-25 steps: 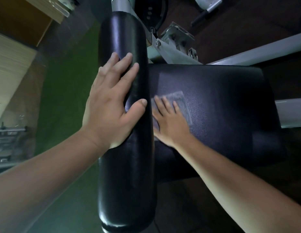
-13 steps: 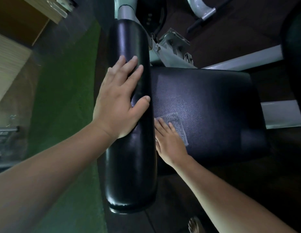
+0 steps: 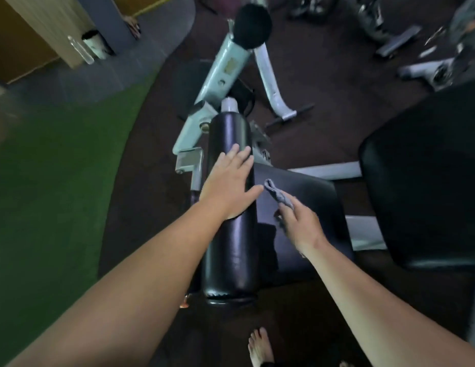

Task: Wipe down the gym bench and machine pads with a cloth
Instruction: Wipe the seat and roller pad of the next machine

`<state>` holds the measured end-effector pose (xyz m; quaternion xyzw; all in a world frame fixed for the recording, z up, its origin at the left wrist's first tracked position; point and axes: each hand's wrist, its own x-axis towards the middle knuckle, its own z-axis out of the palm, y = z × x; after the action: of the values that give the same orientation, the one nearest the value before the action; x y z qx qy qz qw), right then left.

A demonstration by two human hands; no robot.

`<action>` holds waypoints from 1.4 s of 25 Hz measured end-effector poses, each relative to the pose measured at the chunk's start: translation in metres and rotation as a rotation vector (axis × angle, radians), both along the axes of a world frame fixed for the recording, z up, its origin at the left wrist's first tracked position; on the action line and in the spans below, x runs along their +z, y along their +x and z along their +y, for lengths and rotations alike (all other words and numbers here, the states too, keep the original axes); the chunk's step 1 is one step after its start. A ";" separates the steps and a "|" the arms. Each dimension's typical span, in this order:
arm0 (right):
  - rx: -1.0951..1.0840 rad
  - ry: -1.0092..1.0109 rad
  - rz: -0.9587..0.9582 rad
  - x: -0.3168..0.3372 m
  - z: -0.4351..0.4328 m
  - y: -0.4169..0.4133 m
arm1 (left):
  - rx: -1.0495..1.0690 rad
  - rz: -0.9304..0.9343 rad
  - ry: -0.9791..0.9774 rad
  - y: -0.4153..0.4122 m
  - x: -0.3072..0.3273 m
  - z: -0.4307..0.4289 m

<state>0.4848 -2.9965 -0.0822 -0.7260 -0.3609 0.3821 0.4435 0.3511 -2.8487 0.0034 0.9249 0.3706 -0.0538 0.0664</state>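
Note:
A black cylindrical roller pad (image 3: 231, 250) runs away from me at the centre of the head view. My left hand (image 3: 228, 185) rests flat on its upper side with straight fingers. To its right lies a flat black seat pad (image 3: 308, 197). My right hand (image 3: 300, 223) hovers over that seat pad and pinches a small grey cloth (image 3: 277, 193), which is bunched up and lifted off the surface.
A larger black pad (image 3: 427, 181) fills the right side. The white machine frame (image 3: 220, 83) with a black round pad (image 3: 252, 25) rises behind the roller. Green turf (image 3: 58, 165) covers the floor on the left. My bare foot (image 3: 260, 348) stands near the bottom edge.
My right hand stopped pressing the cloth flat on the seat pad and picked it up, bunched. The view pulled back and up. My left hand stayed on the roller pad.

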 end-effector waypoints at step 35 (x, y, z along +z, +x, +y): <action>0.263 -0.124 -0.522 0.060 0.079 -0.082 | -0.124 0.003 -0.346 -0.127 -0.004 0.055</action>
<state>0.4027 -2.9174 -0.0225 -0.7724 -0.5296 0.2582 0.2373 0.2244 -2.7934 -0.0005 0.9206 0.2983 -0.1220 0.2203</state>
